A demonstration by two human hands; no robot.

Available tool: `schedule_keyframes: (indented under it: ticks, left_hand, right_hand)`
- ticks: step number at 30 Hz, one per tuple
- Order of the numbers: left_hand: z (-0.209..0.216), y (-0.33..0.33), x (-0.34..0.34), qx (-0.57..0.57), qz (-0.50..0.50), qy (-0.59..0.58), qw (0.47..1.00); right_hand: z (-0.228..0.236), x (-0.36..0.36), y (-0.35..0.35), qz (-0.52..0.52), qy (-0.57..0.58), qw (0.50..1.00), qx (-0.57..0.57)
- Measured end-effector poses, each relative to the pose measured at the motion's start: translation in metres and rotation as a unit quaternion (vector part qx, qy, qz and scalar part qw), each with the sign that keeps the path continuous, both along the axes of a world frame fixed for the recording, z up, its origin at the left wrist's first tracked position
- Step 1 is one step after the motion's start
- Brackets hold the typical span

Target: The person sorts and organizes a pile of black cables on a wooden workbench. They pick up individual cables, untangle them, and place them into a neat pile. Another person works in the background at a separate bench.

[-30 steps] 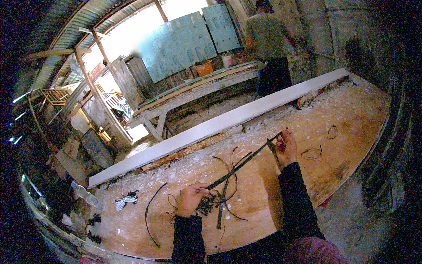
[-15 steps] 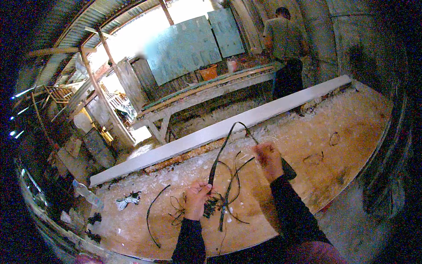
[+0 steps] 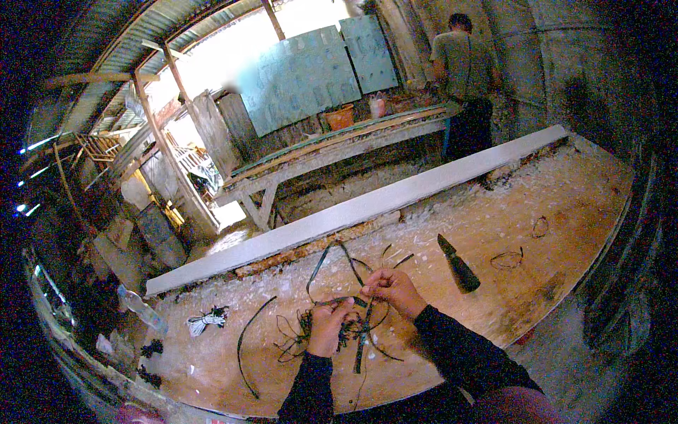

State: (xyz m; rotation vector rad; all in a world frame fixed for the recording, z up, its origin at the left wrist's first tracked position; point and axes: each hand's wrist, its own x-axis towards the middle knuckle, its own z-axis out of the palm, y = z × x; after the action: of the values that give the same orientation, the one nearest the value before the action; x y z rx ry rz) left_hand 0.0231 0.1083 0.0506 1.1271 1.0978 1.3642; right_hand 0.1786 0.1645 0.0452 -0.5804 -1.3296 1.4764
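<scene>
from where i stand, left hand (image 3: 329, 329) and right hand (image 3: 397, 291) pinch a dark strip (image 3: 317, 267), looped toward twelve o'clock over the tabletop (image 3: 508, 307). open wood surrounds the pointed tool (image 3: 459, 267) at the right hand's two o'clock; a white rail (image 3: 374, 206) lines the far edge.

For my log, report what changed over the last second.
The right hand moved left, close to the left hand. The dark strip, earlier pulled straight between them, now forms a loop. The dark tool, partly covered before, lies uncovered. The string bundle stayed put.
</scene>
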Motion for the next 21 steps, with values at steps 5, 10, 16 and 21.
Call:
schedule_keyframes:
  ticks: [5,10,16,21]
  left_hand:
    - [0.002,0.001,-0.005,0.032,0.056,0.033,0.997]
    - [0.001,0.001,-0.003,0.035,0.067,-0.012,0.997]
    - [0.003,0.001,-0.003,0.034,0.04,0.001,0.999]
    - [0.005,0.001,-0.001,0.02,0.039,0.018,0.999]
  right_hand:
    - [0.0,0.002,0.0,0.052,-0.026,0.998,0.013]
    - [-0.003,0.0,-0.001,0.075,-0.044,0.996,-0.002]
    - [-0.011,0.001,0.003,0.054,-0.088,0.994,0.041]
    - [-0.005,0.003,0.003,0.016,-0.039,0.999,-0.012]
